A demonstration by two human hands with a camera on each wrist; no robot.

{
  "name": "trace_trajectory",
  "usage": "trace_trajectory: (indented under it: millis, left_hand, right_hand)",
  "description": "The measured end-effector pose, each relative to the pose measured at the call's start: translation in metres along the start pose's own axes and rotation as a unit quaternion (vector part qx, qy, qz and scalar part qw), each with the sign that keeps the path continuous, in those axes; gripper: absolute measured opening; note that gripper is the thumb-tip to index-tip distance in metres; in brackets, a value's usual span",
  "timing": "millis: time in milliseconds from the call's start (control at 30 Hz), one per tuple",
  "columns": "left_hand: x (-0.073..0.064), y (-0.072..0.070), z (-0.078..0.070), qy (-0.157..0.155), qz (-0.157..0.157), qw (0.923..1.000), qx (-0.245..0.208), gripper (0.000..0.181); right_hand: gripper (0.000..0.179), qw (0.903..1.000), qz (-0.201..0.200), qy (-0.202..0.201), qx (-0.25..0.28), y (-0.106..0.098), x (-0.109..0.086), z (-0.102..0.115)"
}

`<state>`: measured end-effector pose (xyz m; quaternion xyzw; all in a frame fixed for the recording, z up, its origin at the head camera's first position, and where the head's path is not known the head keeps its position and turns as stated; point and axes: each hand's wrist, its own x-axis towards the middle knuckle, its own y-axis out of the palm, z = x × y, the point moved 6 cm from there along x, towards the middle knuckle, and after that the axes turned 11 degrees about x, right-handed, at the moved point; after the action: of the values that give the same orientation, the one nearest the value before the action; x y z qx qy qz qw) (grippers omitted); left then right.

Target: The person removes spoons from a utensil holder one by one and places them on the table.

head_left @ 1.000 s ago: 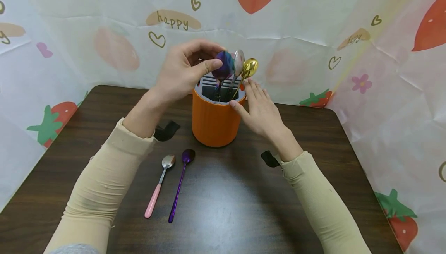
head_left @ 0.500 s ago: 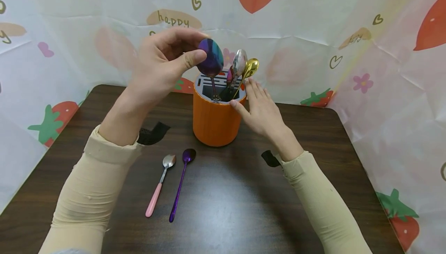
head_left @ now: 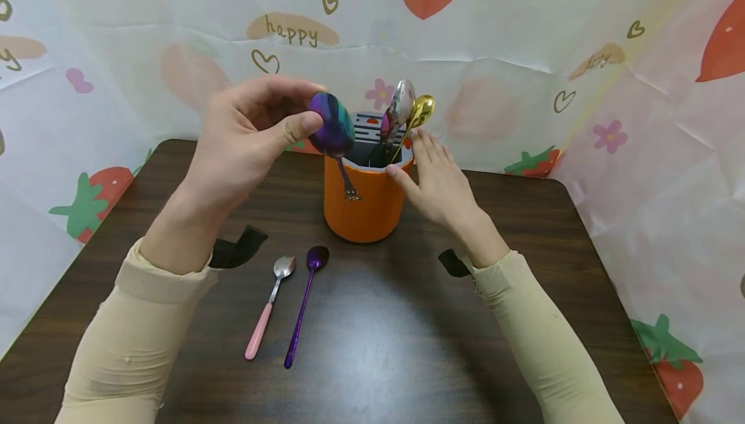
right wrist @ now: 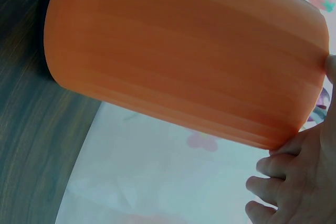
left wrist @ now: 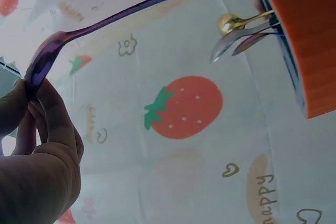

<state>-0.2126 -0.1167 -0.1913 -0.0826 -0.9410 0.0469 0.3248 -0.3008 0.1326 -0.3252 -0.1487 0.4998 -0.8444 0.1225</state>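
My left hand (head_left: pixel 250 130) pinches the bowl of an iridescent purple-blue spoon (head_left: pixel 333 125) between thumb and fingers. The spoon's handle hangs down in front of an orange utensil holder (head_left: pixel 363 207), its ornate end outside the rim. In the left wrist view the spoon (left wrist: pixel 134 10) stretches from the fingertips toward the holder (left wrist: pixel 310 45). My right hand (head_left: pixel 439 181) rests with straight fingers against the holder's right rim. Inside the holder stand a silver spoon (head_left: pixel 402 102), a gold spoon (head_left: pixel 422 110) and a reddish-purple spoon (head_left: pixel 386 124), bowls up.
A pink-handled spoon (head_left: pixel 270 307) and a long purple spoon (head_left: pixel 305 307) lie side by side on the dark wooden table (head_left: pixel 396 346), in front of the holder. A strawberry-print sheet (head_left: pixel 500 23) hangs behind the table.
My left hand has lifted the iridescent spoon out of the holder, then moved it left and lower, outside the rim. The right hand stays at the holder's rim.
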Motion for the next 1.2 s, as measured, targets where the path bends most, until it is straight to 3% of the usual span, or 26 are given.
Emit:
trace_trajectory:
  millis: [200, 400, 600, 933, 1200]
  left_hand:
    - [-0.021, 0.005, 0.02, -0.058, 0.022, 0.998, 0.01, 0.023]
    - [-0.045, 0.015, 0.055, -0.136, 0.056, 0.9887, 0.029, 0.024]
    - [-0.067, 0.029, 0.092, -0.209, 0.09, 0.9738, 0.008, 0.026]
    - [-0.098, 0.052, 0.135, -0.307, 0.125, 0.9417, -0.057, 0.031]
    - [-0.115, 0.054, 0.169, -0.376, 0.144, 0.9139, -0.05, 0.036]
  right_hand:
    - [0.093, 1.0, 0.0, 0.0, 0.001, 0.001, 0.0, -0.001]
    - [0.094, 1.0, -0.001, 0.003, -0.004, 0.0, 0.001, -0.001]
    - [0.094, 1.0, 0.0, 0.002, -0.006, 0.0, 0.001, -0.001]
    - [0.095, 1.0, -0.002, 0.001, 0.0, 0.001, 0.0, -0.001]
    - [0.094, 1.0, -0.003, -0.002, 0.003, 0.0, -0.001, -0.001]
